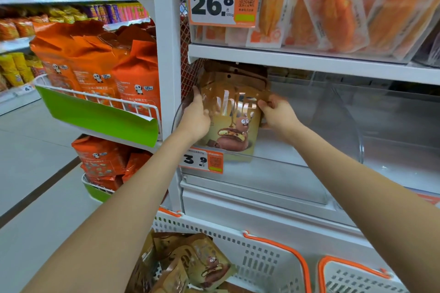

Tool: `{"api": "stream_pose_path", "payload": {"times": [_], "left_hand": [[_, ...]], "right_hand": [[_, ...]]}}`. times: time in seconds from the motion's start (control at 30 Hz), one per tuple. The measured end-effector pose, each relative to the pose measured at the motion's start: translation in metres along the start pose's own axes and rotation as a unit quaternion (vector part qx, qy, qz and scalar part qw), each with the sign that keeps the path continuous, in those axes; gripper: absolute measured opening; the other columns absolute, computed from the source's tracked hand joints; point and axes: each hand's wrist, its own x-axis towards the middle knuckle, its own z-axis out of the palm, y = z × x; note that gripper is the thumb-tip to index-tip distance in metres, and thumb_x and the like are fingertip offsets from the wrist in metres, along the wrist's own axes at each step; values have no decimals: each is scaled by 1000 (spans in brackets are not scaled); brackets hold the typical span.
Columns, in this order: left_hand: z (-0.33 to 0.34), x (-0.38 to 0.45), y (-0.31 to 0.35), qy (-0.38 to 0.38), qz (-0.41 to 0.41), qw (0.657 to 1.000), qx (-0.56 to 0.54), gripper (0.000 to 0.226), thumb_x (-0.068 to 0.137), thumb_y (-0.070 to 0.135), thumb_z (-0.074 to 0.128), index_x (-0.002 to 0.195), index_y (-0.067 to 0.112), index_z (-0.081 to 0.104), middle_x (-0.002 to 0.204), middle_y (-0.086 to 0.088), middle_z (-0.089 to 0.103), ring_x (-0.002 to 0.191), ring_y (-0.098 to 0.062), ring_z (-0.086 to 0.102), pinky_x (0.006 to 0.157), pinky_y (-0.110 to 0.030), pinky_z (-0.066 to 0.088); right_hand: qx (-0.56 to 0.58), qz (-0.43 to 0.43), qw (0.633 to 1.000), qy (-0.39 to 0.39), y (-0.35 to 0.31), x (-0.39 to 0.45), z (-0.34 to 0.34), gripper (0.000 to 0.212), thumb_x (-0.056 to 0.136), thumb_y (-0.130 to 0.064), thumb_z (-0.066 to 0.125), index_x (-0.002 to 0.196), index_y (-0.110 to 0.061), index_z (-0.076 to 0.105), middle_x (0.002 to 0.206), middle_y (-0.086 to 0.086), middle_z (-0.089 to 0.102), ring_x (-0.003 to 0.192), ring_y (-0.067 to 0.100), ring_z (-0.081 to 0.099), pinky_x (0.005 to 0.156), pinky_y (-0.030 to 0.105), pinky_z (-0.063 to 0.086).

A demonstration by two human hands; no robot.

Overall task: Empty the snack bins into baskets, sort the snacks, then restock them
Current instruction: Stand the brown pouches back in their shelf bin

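Both hands are gripping a tan cookie snack bag (234, 126) upright inside the clear plastic shelf bin (345, 126). The left hand (196, 118) is clasping its left edge; the right hand (277, 112) is pinching its right edge.

Views: one, head-worn, wide-angle.
Position: close before a white shelf unit (309, 62), within arm's reach.
Facing: forward and slightly down; shelf edges bow with lens curve.
Coverage: clear bin (273, 173) at centre, basket (262, 257) at 6 o'clock, aisle floor (35, 173) at 9 o'clock.
Shared field: none, single view.
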Motion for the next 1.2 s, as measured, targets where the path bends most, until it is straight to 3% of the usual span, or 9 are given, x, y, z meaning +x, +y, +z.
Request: {"api": "stream_pose_path", "payload": {"times": [0.07, 0.17, 0.23, 0.3, 0.4, 0.47, 0.67, 0.87, 1.2], "left_hand": [[2, 7, 0, -28, -16, 999, -11, 75, 97, 8, 41, 150, 16, -11, 148, -13, 36, 129, -30, 43, 101, -30, 36], [0, 11, -3, -12, -13, 998, -55, 80, 91, 5, 49, 152, 22, 0, 152, -8, 32, 135, -27, 37, 109, -33, 34], [-2, 4, -2, 0, -15, 999, -51, 82, 90, 4, 50, 152, 21, -1, 149, -8, 37, 120, -25, 52, 90, -24, 44], [-3, -12, 2, 4, -20, 999, -38, 86, 91, 3, 50, 151, 19, -9, 138, -11, 49, 79, -17, 61, 55, -14, 44], [-4, -43, 10, 11, -35, 998, -42, 89, 89, 6, 50, 149, 15, -15, 87, -5, 62, 54, -11, 50, 34, -15, 34], [-4, -48, 12, -7, -59, 998, -32, 88, 89, 9, 48, 149, 13, -16, 75, -1, 55, 56, -11, 49, 40, -21, 34], [-6, -31, 21, -96, -102, 986, 95, 79, 90, 12, 43, 149, 5, -9, 123, -19, 55, 84, -23, 57, 59, -26, 40], [4, -18, 27, -135, -173, 972, 83, 72, 94, 10, 43, 147, -7, -2, 145, -22, 36, 129, -32, 42, 100, -35, 39], [10, -9, 12, -52, -139, 988, -48, 61, 87, 7, 46, 143, 2, 21, 139, -16, 41, 124, -32, 43, 98, -36, 40]], "right_hand": [[4, 7, 1000, 18, 1, 9, 5, 14, 100, -14, 43, 108, -18, 55, 103, 11, 63, 101, 34, 62, 88, 55, 52], [17, 18, 999, 32, 7, 9, 4, 25, 99, -17, 47, 123, -17, 55, 107, 13, 64, 99, 33, 62, 87, 55, 52], [18, 21, 999, 24, 13, 4, -1, 27, 96, -20, 53, 123, -18, 54, 106, 14, 66, 98, 34, 64, 84, 55, 54], [42, 17, 999, -2, 19, 1, -5, 27, 95, -18, 56, 122, -17, 54, 96, 7, 67, 85, 26, 66, 74, 46, 58], [83, 0, 996, -18, 20, -3, -4, 21, 95, -12, 56, 116, -15, 56, 85, -3, 65, 74, 16, 64, 61, 33, 58], [95, -7, 995, -13, 18, -7, -3, 15, 94, -13, 57, 109, -18, 55, 85, -3, 65, 76, 16, 64, 62, 35, 58], [-42, 65, 996, -35, 30, -11, -12, 40, 86, -12, 68, 123, -14, 51, 115, 3, 60, 102, 23, 59, 73, 44, 57], [-236, 28, 971, -12, 35, -5, -7, 21, 84, -12, 71, 77, 6, 64, 78, 20, 70, 71, 31, 70, 72, 45, 59], [-245, -98, 965, 13, 33, -4, 0, 18, 83, -5, 68, 71, 5, 60, 78, 21, 64, 76, 37, 64, 72, 49, 56]]}}
